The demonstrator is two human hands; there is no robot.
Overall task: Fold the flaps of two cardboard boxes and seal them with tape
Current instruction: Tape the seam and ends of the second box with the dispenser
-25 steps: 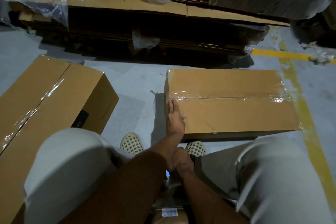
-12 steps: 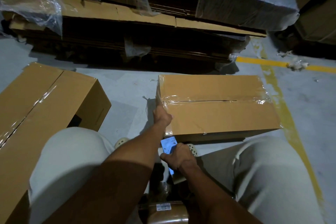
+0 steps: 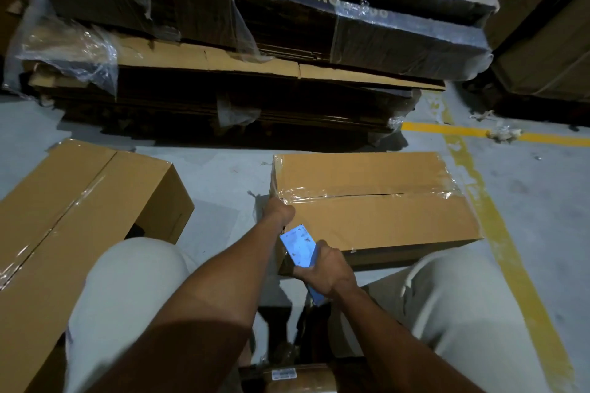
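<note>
The fingers of the left hand [image 3: 278,211] were hidden over the left end of the right-hand box [image 3: 376,220], at the end of its tape strip, so whether they lay flat or curled could not be told. The right hand [image 3: 327,271] was wrapped around a blue tool [image 3: 298,249], flat and blade-shaped with a speckled face; its lower end vanished under the palm, and whether it was a scraper or part of a dispenser was hard to make out. The tool's flat face sat against the near left corner of that box, at centre frame.

This box was plain brown corrugated cardboard, rectangular, its two top flaps closed with a dark seam under a wrinkled, glossy band of clear tape [image 3: 367,195]. A second cardboard box [image 3: 79,201], longer, lay at lower left, cut off by the frame edge, with a shiny tape line along its seam.

At bottom centre a brown roll of tape [image 3: 297,376] with a small white label was partly cut off. Pale trouser knees framed the forearms. Across the top, flattened cardboard sheets [image 3: 223,64] sat stacked in dark, torn plastic wrap. The grey concrete floor [image 3: 217,175] bore a worn yellow line [image 3: 491,226] at right.
</note>
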